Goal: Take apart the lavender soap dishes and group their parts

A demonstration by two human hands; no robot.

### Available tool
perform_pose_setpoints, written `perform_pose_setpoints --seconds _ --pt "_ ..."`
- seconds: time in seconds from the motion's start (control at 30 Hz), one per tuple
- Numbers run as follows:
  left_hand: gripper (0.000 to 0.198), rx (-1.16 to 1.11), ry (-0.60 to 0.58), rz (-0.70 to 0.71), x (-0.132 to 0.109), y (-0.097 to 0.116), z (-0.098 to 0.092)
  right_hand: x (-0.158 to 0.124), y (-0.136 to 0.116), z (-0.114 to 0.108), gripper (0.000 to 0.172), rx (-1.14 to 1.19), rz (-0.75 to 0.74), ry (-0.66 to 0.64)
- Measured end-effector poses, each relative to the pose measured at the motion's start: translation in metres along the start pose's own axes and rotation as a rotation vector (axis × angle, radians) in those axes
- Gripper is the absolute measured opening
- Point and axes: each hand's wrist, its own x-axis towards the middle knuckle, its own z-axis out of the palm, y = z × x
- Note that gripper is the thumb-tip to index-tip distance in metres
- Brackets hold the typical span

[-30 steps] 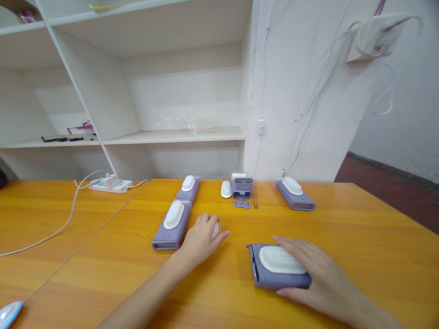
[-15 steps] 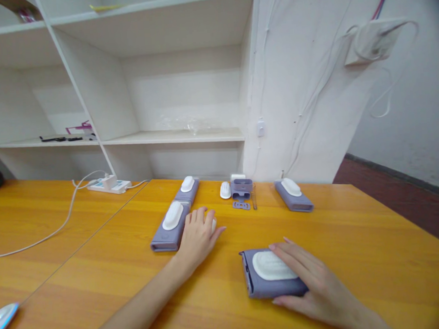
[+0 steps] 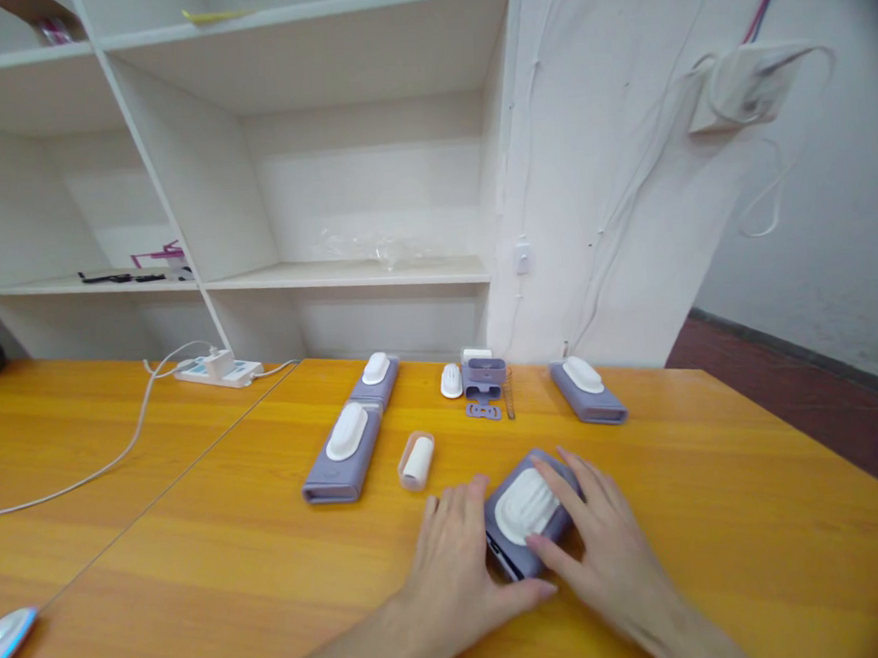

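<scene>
A flat purple case with a slit open along its near left edge [image 3: 513, 556] lies on the table, turned at an angle. On its top sits a raised white oval piece [image 3: 525, 506]. My right hand [image 3: 600, 538] grips the case from the right, its thumb and fingers at the white oval. At the left edge of the case is my left hand [image 3: 462, 563], fingers stretched forward and thumb spread toward the near corner. A small translucent container with a white roll-like piece [image 3: 417, 461] stands just beyond my left hand.
Two purple cases with white ovals [image 3: 343, 466] stand end to end at left. Another purple case [image 3: 591, 404] is at the back right. Small purple parts [image 3: 483, 371], a white ribbed piece [image 3: 451, 380] and a spring [image 3: 509, 399] lie at the back. A power strip [image 3: 220, 369] sits back left.
My left hand has come back from the small container, now uncovered, to the left side of the purple case. The case has turned and shifted slightly away, with my right hand on it.
</scene>
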Motion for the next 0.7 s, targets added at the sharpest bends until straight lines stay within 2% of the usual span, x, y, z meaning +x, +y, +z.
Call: perform_pose_setpoints --seconds 0.1,0.17,0.3,0.47,0.7 --pt "0.102 0.017 0.033 -0.029 0.006 0.004 0.005 0.014 -0.013 0.014 0.082 0.058 0.172 -0.06" --pt "0.109 0.023 0.045 -0.045 0.01 0.006 0.006 0.027 -0.016 0.019 0.094 0.081 0.216 -0.106" --pt "0.106 0.056 0.082 -0.074 0.012 0.003 0.009 0.047 -0.017 0.018 0.104 0.111 0.166 -0.201" --pt "0.101 0.102 0.118 -0.09 0.01 0.002 0.014 0.051 -0.02 0.013 0.117 0.134 0.099 -0.232" --pt "0.099 0.076 0.123 -0.109 0.009 0.005 0.011 0.048 -0.019 0.009 0.102 0.192 0.04 -0.222"
